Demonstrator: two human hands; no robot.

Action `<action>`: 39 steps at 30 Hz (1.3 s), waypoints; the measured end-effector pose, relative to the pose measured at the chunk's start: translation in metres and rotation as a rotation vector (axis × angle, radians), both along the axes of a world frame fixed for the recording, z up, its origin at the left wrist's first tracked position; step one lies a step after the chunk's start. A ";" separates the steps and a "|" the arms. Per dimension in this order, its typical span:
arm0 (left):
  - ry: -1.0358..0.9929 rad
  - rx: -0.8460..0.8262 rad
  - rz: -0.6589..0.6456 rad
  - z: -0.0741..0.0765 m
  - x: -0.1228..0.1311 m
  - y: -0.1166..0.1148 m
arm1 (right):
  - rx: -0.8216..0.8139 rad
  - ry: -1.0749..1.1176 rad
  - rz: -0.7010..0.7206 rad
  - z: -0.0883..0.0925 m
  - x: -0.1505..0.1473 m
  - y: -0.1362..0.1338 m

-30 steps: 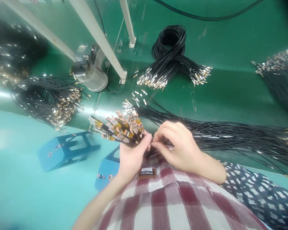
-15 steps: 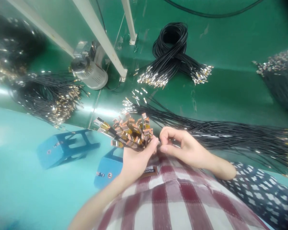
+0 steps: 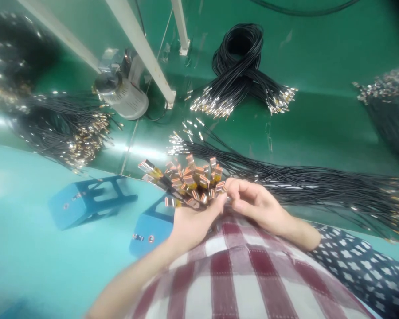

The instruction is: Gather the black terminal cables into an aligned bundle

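My left hand [image 3: 196,221] is wrapped around a thick bundle of black cables, holding it in front of my apron [image 3: 229,274]. The cables' metal plugs [image 3: 189,179], with orange-edged ends and yellowish collars, fan out above my thumb. Close beside that thumb, my right hand [image 3: 257,201] is closed in a pinch at the right edge of the plugs. What lies between its fingertips is too small to make out.
A long row of black cables [image 3: 306,184] lies on the green bench behind my hands. Farther back sits a coiled cable bundle [image 3: 237,66]. At left are a grey motor-like machine [image 3: 129,99], another cable pile [image 3: 86,141] and blue stools [image 3: 89,201].
Both hands have shifted slightly right with the cable bundle. My right fingertips now sit closer against the plugs, and the plugs have turned a little toward me.
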State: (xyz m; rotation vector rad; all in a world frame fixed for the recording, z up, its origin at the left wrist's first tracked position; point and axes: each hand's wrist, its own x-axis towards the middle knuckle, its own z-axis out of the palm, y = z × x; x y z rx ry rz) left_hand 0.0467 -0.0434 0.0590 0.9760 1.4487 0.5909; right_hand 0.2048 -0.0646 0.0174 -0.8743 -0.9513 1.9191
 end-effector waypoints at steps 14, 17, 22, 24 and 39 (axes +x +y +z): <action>-0.146 0.053 0.108 -0.013 -0.005 0.003 | 0.462 -0.621 -0.238 0.022 0.013 0.007; -0.140 0.036 0.122 -0.011 -0.004 0.004 | 0.661 -0.791 -0.216 0.023 0.006 0.005; -0.166 0.030 0.161 -0.008 -0.003 0.005 | 0.784 -0.982 -0.195 0.027 0.001 0.010; -0.175 0.036 0.149 -0.008 -0.004 0.005 | 0.798 -0.984 -0.175 0.028 0.001 0.012; -0.063 0.017 -0.043 -0.004 -0.007 0.007 | 0.577 -0.846 -0.186 0.028 0.002 0.013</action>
